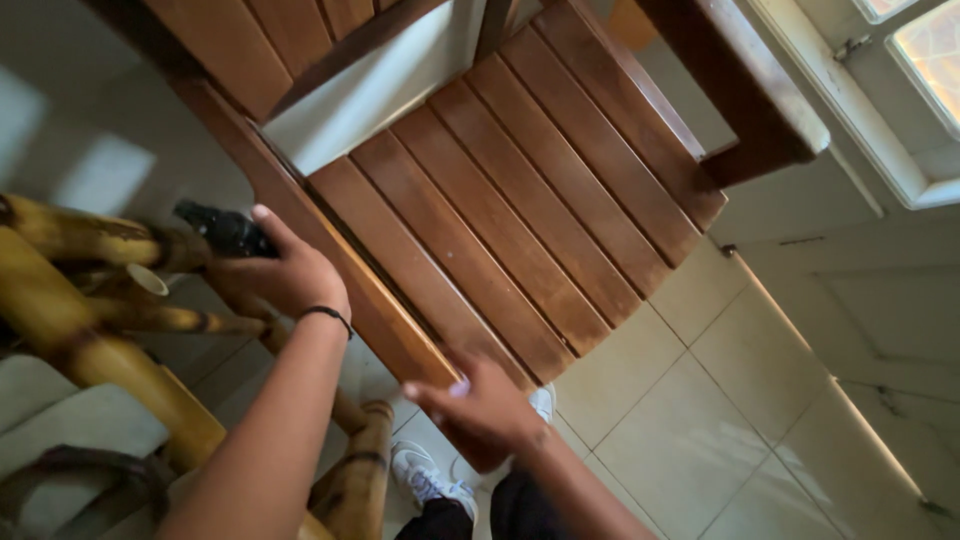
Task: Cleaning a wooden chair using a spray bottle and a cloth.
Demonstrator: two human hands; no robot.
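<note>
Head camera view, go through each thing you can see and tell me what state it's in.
Left hand: closed around a black object.
Right hand: resting on the front edge of the wooden chair.
Wooden chair: seat bare, slats intact.
Bamboo furniture: beside the chair.
Window: shut, as far as shows.

Daylight enters from the window upper right; dim room; slight blur on edges.
</note>
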